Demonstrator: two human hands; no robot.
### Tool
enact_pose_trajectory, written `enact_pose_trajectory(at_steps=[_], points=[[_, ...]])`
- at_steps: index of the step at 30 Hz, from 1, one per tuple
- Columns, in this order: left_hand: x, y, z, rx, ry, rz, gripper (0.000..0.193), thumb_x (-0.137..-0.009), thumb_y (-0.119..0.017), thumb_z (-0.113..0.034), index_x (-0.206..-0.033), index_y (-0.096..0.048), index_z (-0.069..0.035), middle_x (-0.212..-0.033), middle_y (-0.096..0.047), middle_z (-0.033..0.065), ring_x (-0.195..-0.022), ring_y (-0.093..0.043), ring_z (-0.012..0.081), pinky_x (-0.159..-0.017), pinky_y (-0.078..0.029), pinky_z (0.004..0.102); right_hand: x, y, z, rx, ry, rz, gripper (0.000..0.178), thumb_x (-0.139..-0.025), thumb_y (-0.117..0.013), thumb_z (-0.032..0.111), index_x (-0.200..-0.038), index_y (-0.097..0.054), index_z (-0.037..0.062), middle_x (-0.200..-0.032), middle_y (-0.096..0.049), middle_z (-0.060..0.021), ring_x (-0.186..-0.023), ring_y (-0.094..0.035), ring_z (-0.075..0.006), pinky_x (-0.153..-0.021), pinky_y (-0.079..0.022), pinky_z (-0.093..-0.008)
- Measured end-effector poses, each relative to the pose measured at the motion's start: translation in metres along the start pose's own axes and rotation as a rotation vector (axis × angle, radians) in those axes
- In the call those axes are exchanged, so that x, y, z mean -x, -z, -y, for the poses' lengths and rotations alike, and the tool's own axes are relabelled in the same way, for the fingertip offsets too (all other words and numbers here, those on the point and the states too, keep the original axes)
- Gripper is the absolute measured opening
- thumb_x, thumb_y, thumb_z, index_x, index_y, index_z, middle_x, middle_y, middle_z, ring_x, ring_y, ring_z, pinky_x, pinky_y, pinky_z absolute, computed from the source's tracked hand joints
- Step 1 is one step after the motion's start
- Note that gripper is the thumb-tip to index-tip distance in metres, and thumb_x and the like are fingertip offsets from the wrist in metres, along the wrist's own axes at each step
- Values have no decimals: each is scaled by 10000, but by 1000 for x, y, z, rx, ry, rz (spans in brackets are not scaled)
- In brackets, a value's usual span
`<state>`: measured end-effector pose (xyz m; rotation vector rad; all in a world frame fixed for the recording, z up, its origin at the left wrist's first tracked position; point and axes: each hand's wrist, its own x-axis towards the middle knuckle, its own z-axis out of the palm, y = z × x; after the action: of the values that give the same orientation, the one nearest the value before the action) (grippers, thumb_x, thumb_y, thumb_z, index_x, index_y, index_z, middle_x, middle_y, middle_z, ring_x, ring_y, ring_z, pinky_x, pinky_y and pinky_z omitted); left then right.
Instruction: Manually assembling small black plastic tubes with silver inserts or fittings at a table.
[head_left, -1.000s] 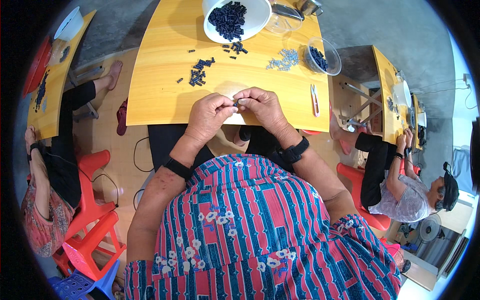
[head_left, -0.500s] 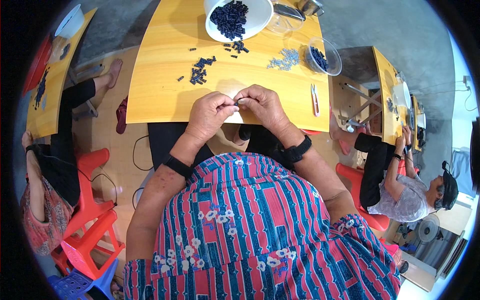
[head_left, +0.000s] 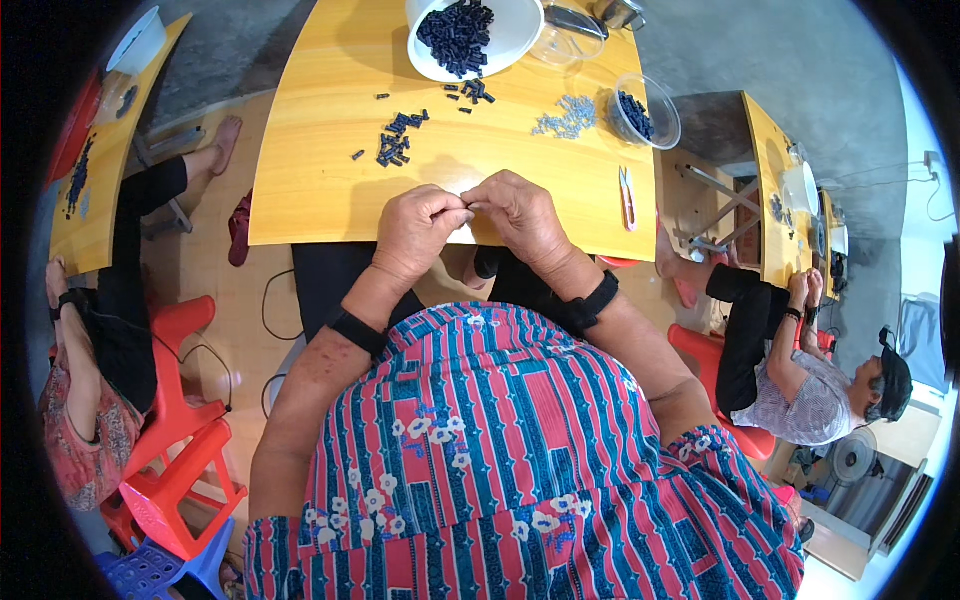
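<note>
Over the near edge of the table, my left hand (head_left: 418, 228) and my right hand (head_left: 523, 213) meet fingertip to fingertip. Both are closed in a pinch around a small black part (head_left: 468, 207), which the fingers mostly hide. Beyond them lies a loose pile of short black cylindrical parts (head_left: 394, 150), with more black pieces (head_left: 470, 91) scattered farther back. To the right is a spread of small clear pieces (head_left: 570, 118). A pair of thread snips (head_left: 628, 200) rests near the table's right edge, its blades pointing away from me.
A white bowl (head_left: 527, 35) of black parts stands at the table's far side. A clear bowl (head_left: 668, 125) with similar parts sits at the right edge, near a clear lidded container (head_left: 567, 40) and a metal cup (head_left: 620, 14). Other people sit at tables left and right.
My fingertips have drawn closer together over the black part, covering more of it. My right hand has shifted slightly left. The piles and bowls lie as before.
</note>
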<state>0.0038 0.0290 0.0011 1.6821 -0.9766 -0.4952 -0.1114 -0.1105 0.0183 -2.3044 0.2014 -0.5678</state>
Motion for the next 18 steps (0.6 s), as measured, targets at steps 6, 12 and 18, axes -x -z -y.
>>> enact_pose_trajectory(at_steps=[6,12,18], points=[[0,-4,4,-71,-35,3,91,-762,-740,-114,-798,-705,-37,-766,-662,88,-724,-634,253,-660,-506,344,13,-9,0,-18,-66,-105,166,-799,-660,1,-932,-714,83,-798,-642,-112,-744,-641,-269,-683,-530,-337],[0,-6,5,-110,-72,-30,90,-756,-749,-119,-813,-721,-56,-786,-654,79,-749,-631,250,-673,-502,350,15,-3,-8,-380,-360,-47,182,-843,-627,-15,-980,-736,33,-841,-659,-77,-760,-645,-156,-709,-526,-276],[2,-8,2,-161,-67,-15,93,-741,-761,-128,-813,-730,-78,-771,-630,75,-746,-615,254,-671,-492,358,15,0,-9,-573,-524,-15,129,-895,-637,36,-950,-725,-41,-877,-681,-63,-763,-641,-111,-725,-532,-245]])
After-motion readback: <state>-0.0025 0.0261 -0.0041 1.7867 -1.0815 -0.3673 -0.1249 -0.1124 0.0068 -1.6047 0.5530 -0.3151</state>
